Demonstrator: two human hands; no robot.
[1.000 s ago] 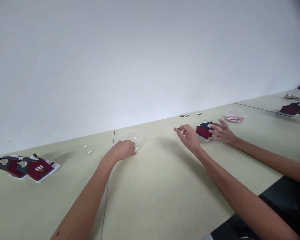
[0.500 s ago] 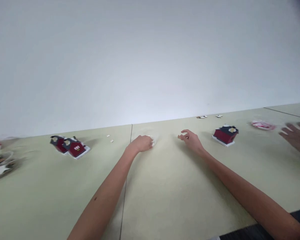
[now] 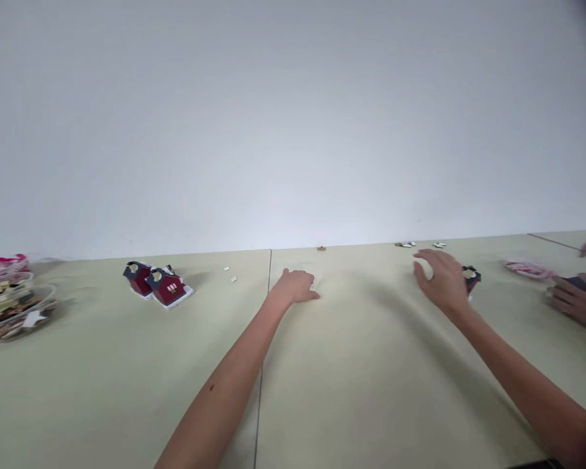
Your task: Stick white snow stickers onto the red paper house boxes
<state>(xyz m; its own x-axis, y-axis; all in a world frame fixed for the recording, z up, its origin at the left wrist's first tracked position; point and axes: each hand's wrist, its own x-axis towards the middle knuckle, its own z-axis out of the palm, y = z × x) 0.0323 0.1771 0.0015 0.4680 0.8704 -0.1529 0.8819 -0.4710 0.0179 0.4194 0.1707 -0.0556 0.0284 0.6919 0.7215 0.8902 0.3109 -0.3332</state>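
My left hand [image 3: 297,286] is low over the middle of the table, its fingers curled on a piece of clear plastic [image 3: 315,283] and its thumb pointing right. The plastic is hard to make out, and its shape is partly hidden by the hand. My right hand [image 3: 439,280] is raised above the table, thumb and fingers spread in a curve with nothing between them. Behind it, a small dark-roofed model house [image 3: 471,277] is mostly covered. A small brown piece [image 3: 321,248] lies by the wall, beyond my left hand.
Two red model houses [image 3: 168,288] stand at left, near two small white pieces [image 3: 234,279]. Clear tubs of small parts [image 3: 17,312] sit far left. Flat pieces [image 3: 405,244] lie by the wall. At right, another person's hand [image 3: 579,303] holds something dark beside a pink-and-white bundle [image 3: 530,269].
My right hand has moved right and opened wider, now covering the right house. A brown piece now shows by the wall. My left thumb has stretched out. The other person's hand has closed.
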